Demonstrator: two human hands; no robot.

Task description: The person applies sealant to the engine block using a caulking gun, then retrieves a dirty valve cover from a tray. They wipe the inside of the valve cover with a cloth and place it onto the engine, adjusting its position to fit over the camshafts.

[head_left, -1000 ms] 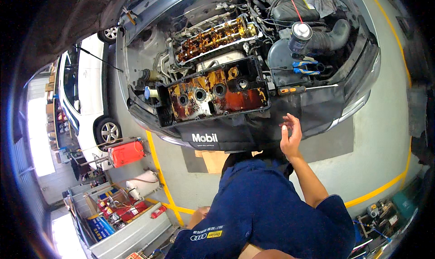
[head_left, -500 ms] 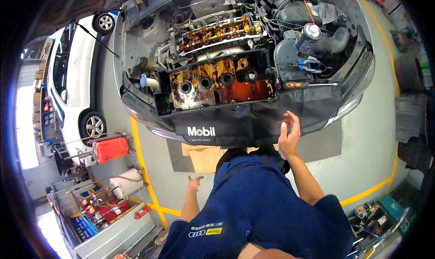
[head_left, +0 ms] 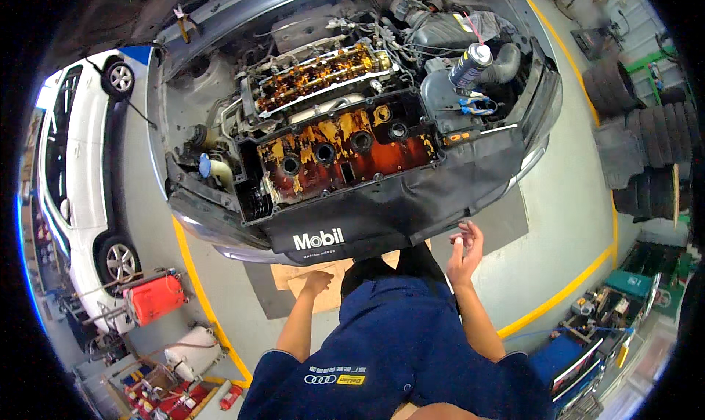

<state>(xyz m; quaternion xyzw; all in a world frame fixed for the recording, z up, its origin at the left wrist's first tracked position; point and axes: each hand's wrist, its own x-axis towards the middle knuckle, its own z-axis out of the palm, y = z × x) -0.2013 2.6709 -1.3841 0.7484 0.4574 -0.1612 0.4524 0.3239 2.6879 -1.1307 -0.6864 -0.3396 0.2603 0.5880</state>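
My right hand (head_left: 464, 247) hangs just off the front bumper's black cover mat (head_left: 396, 211), empty, with fingers apart and loosely bent. My left hand (head_left: 318, 280) is lower left, below the mat, fingers loosely bent, holding nothing visible. An oil-stained valve cover (head_left: 396, 156) lies underside up across the engine bay's front. Behind it the open cylinder head (head_left: 316, 78) shows golden, oily camshafts. At right stand a spray can (head_left: 468, 69) with a red straw, blue-handled pliers (head_left: 477, 105) and an orange screwdriver (head_left: 459, 136).
A white car (head_left: 88, 141) is at left, above a red tank (head_left: 153, 300) and parts cart (head_left: 169, 390). Stacked tyres (head_left: 661, 145) and a tool cart (head_left: 595, 310) are at right. Cardboard (head_left: 283, 273) lies underfoot. Pliers (head_left: 183, 23) hang at upper left.
My left hand has come forward from beside my body toward the bumper. The view has shifted, bringing more tyres in at right; the valve cover and tools stay put.
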